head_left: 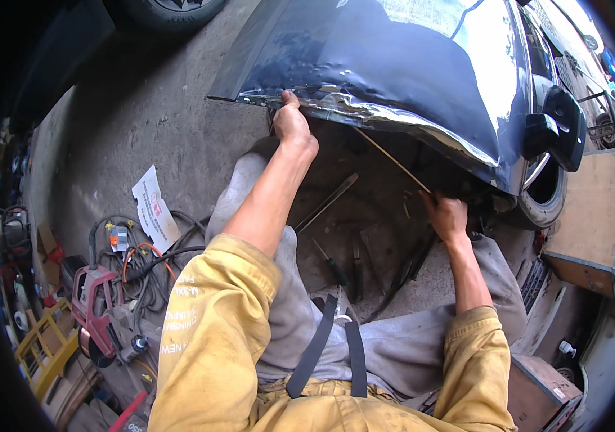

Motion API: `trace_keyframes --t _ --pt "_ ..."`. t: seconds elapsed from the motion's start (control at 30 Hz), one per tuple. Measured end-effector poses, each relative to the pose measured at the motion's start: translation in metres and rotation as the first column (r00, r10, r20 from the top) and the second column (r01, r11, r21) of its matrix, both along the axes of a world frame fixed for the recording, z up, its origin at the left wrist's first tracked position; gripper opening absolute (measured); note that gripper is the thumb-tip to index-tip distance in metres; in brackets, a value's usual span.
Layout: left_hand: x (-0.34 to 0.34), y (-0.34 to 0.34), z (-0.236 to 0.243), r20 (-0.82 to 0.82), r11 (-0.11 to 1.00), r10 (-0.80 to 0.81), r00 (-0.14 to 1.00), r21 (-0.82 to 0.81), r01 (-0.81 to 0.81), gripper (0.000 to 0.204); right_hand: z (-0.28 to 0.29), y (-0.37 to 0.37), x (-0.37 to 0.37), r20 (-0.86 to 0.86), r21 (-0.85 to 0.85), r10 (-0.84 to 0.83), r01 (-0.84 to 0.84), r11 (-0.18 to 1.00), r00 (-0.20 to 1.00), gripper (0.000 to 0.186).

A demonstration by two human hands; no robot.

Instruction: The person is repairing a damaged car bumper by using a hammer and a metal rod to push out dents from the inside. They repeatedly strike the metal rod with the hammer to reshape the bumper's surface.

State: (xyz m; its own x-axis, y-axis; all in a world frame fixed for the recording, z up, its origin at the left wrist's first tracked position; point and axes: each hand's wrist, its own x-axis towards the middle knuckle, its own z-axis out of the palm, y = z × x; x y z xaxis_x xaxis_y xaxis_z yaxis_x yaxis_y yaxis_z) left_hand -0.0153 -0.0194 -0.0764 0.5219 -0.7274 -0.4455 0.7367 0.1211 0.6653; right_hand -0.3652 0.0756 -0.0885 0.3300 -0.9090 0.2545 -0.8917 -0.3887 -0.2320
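A dark blue car door (387, 54) stands in front of me, its lower edge creased and crumpled with bare metal showing. My left hand (293, 124) is closed on that edge near its left end, thumb on the outer face and fingers out of sight behind it. To the right, my right hand (448, 214) grips a long thin rod (392, 159) slanting up to the left. The rod's far end passes behind the door's damaged edge, so its tip is hidden. On the floor between my legs lie a long bar (329, 201) and a black-handled screwdriver (335, 271).
A wooden box (587, 216) stands at the right beside a car wheel (544, 198), below the black side mirror (565, 128). At the left lie coiled cables (131, 277), a white printed sheet (155, 209), a pink metal tool (93, 306) and a yellow frame (42, 351).
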Motion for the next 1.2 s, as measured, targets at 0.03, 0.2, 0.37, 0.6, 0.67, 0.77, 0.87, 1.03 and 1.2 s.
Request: trace_keyframes --t 0.03,0.2,0.37,0.6,0.67,0.77,0.87,1.03,1.2 --pt "-0.001 0.001 0.0 0.012 1.0 0.013 1.0 0.002 -0.013 0.047 0.001 0.001 0.001 0.006 -0.003 0.007 -0.007 1.0 1.0 0.041" --pt "0.003 0.002 -0.001 0.008 1.0 -0.003 1.0 0.025 0.002 0.051 0.007 0.003 0.004 0.004 0.054 0.02 -0.021 0.998 1.0 0.038" --pt "0.005 0.0 -0.004 0.013 1.0 -0.001 1.0 0.012 0.001 0.051 0.001 0.0 0.003 0.018 0.047 0.026 -0.027 0.999 0.999 0.039" --pt "-0.003 -0.004 0.004 -0.008 0.997 0.058 0.998 0.054 -0.057 0.049 -0.045 -0.017 -0.003 -0.058 -0.173 0.056 -0.065 0.983 0.997 0.04" --pt "-0.002 -0.003 0.004 0.012 0.994 0.062 0.998 0.094 -0.063 0.042 -0.052 -0.023 0.0 -0.046 -0.261 0.086 -0.095 0.961 0.995 0.038" --pt "-0.006 -0.004 0.014 0.025 0.991 0.049 0.999 0.124 -0.052 0.036 -0.063 -0.03 -0.003 -0.049 -0.317 0.108 -0.118 0.941 0.993 0.036" --pt "-0.012 0.003 0.022 -0.012 0.993 0.051 0.999 0.104 -0.05 0.051 -0.073 -0.033 -0.003 -0.033 -0.319 0.11 -0.115 0.941 0.993 0.035" --pt "-0.001 0.001 0.013 -0.047 0.997 0.023 0.999 0.078 -0.02 0.052 -0.083 -0.034 0.003 -0.006 -0.322 0.075 -0.073 0.944 0.997 0.033" --pt "0.0 0.002 0.011 -0.036 0.991 0.052 0.998 0.126 -0.048 0.051 -0.079 -0.038 0.014 0.093 -0.337 0.124 -0.086 0.937 0.988 0.033"
